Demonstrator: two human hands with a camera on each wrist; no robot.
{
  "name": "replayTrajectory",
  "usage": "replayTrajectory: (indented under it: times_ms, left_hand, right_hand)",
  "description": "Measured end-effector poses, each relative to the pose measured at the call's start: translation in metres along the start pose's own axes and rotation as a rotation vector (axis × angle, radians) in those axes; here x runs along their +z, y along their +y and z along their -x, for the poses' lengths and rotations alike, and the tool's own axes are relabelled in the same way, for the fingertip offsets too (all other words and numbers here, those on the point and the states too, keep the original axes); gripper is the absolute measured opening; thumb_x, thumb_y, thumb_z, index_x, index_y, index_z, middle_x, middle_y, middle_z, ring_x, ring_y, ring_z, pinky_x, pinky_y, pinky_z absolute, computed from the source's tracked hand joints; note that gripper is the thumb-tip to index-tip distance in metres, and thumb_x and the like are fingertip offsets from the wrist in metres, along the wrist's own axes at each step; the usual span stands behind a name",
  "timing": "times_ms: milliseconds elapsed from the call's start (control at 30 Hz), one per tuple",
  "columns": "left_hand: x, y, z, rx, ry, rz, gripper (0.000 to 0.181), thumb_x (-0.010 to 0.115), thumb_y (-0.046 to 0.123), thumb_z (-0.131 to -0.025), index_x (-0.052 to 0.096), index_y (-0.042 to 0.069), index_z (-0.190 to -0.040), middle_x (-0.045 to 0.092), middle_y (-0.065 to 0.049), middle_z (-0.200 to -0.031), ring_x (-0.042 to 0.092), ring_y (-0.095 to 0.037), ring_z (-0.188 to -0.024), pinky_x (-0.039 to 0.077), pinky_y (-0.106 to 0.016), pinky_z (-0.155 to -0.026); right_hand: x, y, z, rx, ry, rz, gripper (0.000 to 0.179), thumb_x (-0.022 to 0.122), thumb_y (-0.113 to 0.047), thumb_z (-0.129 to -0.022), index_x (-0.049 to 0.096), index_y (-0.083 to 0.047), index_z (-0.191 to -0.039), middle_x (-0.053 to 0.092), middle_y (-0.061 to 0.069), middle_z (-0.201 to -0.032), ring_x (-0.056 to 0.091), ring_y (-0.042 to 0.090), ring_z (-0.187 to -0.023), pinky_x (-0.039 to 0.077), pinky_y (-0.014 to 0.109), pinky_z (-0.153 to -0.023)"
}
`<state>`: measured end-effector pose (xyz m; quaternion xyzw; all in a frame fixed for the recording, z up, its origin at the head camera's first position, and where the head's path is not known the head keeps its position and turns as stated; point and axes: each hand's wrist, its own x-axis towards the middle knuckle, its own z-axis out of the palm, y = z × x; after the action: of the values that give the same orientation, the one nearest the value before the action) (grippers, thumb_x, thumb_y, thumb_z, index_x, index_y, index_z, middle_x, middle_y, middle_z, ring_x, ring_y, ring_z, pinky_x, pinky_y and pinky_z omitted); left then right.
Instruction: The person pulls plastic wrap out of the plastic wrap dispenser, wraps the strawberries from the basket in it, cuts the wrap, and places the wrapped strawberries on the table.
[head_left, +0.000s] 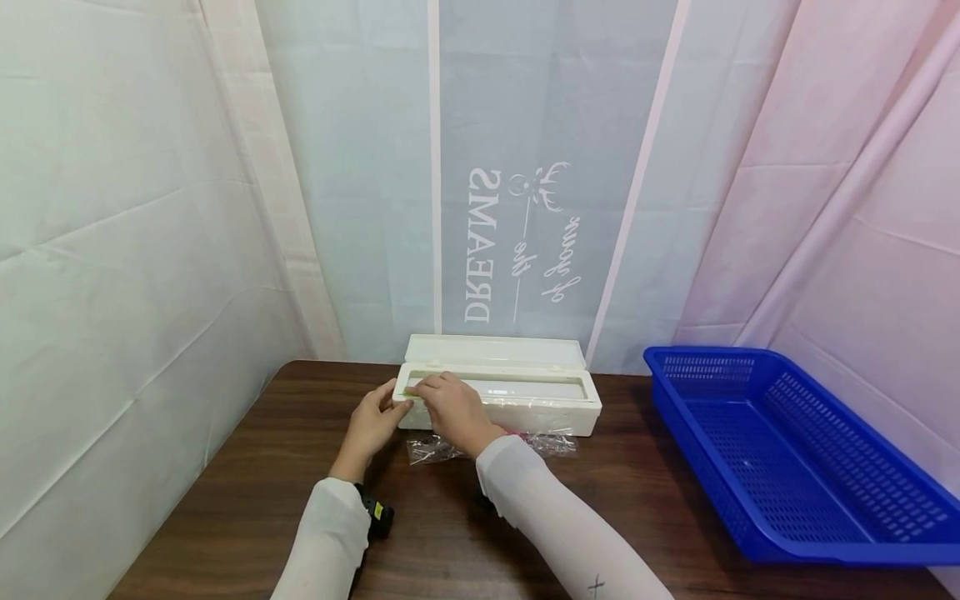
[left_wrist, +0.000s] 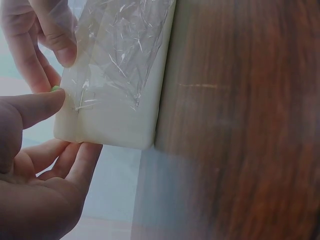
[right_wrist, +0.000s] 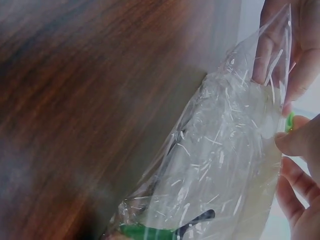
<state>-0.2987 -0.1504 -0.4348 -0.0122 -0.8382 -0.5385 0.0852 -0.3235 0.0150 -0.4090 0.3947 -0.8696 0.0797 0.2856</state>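
A long white cling film dispenser box (head_left: 540,417) stands on the table with its lid (head_left: 495,350) raised at the back. Clear film (left_wrist: 120,55) drapes over its front and lies crumpled on the table. My left hand (head_left: 373,425) grips the box's left end, thumb at the front top edge and fingers round the end. Reaching across to that same end, my right hand (head_left: 453,412) pinches a small green piece (right_wrist: 289,121) at the top edge. Most of the green piece is hidden by the fingers.
A blue perforated basket (head_left: 787,467) stands at the right of the dark wooden table (head_left: 247,467). Light curtains (head_left: 360,167) hang behind the box and along both sides. Under the film, another green thing (right_wrist: 150,232) shows in the right wrist view.
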Motion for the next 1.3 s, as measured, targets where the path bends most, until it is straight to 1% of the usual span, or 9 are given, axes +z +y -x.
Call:
replayTrajectory:
  times_ms: [233, 367, 500, 633, 767, 867, 1000, 1133, 1300]
  left_hand:
    - [0.001, 0.0, 0.001, -0.004, -0.008, -0.021, 0.063, 0.061, 0.034, -0.09, 0.038, 0.007, -0.142, 0.042, -0.022, -0.137, 0.045, -0.033, -0.119, 0.046, -0.05, -0.094]
    - [0.0, -0.001, 0.0, -0.007, -0.02, -0.008, 0.064, 0.061, 0.035, -0.09, 0.037, 0.008, -0.142, 0.042, -0.021, -0.138, 0.045, -0.034, -0.12, 0.046, -0.05, -0.094]
    - [0.0, -0.002, 0.0, -0.011, -0.036, 0.006, 0.062, 0.06, 0.035, -0.091, 0.038, 0.01, -0.142, 0.041, -0.02, -0.139, 0.044, -0.033, -0.12, 0.046, -0.052, -0.094]
    - [0.001, -0.002, -0.001, -0.004, -0.044, 0.008, 0.063, 0.06, 0.035, -0.091, 0.036, 0.009, -0.143, 0.042, -0.02, -0.14, 0.045, -0.033, -0.12, 0.046, -0.052, -0.094]
    - [0.002, -0.002, -0.001, -0.002, -0.033, 0.013, 0.062, 0.06, 0.033, -0.091, 0.037, 0.008, -0.142, 0.044, -0.02, -0.139, 0.046, -0.032, -0.119, 0.047, -0.051, -0.093]
    - [0.002, -0.003, -0.002, -0.008, -0.02, 0.021, 0.062, 0.061, 0.031, -0.09, 0.037, 0.006, -0.142, 0.045, -0.021, -0.138, 0.047, -0.032, -0.118, 0.047, -0.051, -0.092]
    - [0.001, -0.002, -0.001, -0.033, -0.014, 0.02, 0.064, 0.062, 0.032, -0.09, 0.036, 0.006, -0.142, 0.041, -0.021, -0.139, 0.045, -0.032, -0.12, 0.046, -0.05, -0.094]
    - [0.001, 0.0, -0.002, -0.044, -0.009, 0.023, 0.066, 0.062, 0.034, -0.089, 0.035, 0.007, -0.143, 0.037, -0.021, -0.14, 0.044, -0.033, -0.121, 0.046, -0.049, -0.095]
    - [0.001, 0.003, -0.003, -0.018, 0.005, 0.001, 0.063, 0.061, 0.032, -0.09, 0.036, 0.007, -0.142, 0.039, -0.02, -0.137, 0.046, -0.032, -0.117, 0.047, -0.049, -0.092]
  right_hand:
    - [-0.001, -0.001, 0.0, -0.038, -0.059, 0.054, 0.045, 0.059, 0.0, -0.084, 0.063, -0.026, -0.121, 0.064, -0.011, -0.116, 0.054, 0.012, -0.093, 0.052, 0.025, -0.078]
    - [-0.001, 0.001, 0.0, -0.069, -0.058, 0.058, 0.04, 0.06, -0.006, -0.086, 0.062, -0.024, -0.122, 0.064, -0.009, -0.116, 0.055, 0.012, -0.093, 0.051, 0.025, -0.081]
    - [-0.001, 0.002, -0.001, -0.094, -0.052, 0.045, 0.035, 0.056, -0.013, -0.089, 0.063, -0.021, -0.122, 0.065, -0.007, -0.114, 0.055, 0.012, -0.091, 0.049, 0.026, -0.081]
    - [-0.002, 0.003, 0.0, -0.101, -0.052, 0.035, 0.034, 0.055, -0.017, -0.089, 0.062, -0.021, -0.122, 0.066, -0.006, -0.113, 0.056, 0.011, -0.094, 0.047, 0.027, -0.082]
    - [-0.005, 0.004, 0.001, -0.077, -0.059, 0.014, 0.035, 0.056, -0.02, -0.089, 0.061, -0.02, -0.124, 0.065, -0.004, -0.114, 0.056, 0.013, -0.099, 0.048, 0.03, -0.086]
    - [-0.008, 0.005, 0.002, -0.036, -0.077, -0.015, 0.034, 0.056, -0.022, -0.09, 0.06, -0.019, -0.124, 0.064, -0.002, -0.115, 0.056, 0.015, -0.101, 0.049, 0.032, -0.088]
    - [-0.011, 0.009, 0.004, 0.019, -0.09, -0.033, 0.031, 0.054, -0.024, -0.092, 0.06, -0.019, -0.121, 0.064, -0.004, -0.114, 0.056, 0.014, -0.098, 0.05, 0.033, -0.083]
    - [-0.014, 0.014, 0.006, 0.038, -0.078, -0.049, 0.027, 0.053, -0.024, -0.093, 0.061, -0.021, -0.119, 0.064, -0.004, -0.113, 0.056, 0.014, -0.096, 0.051, 0.033, -0.081]
    - [-0.024, 0.02, 0.011, 0.051, -0.035, -0.101, 0.026, 0.056, -0.02, -0.092, 0.061, -0.02, -0.117, 0.065, -0.003, -0.111, 0.056, 0.015, -0.098, 0.05, 0.036, -0.084]
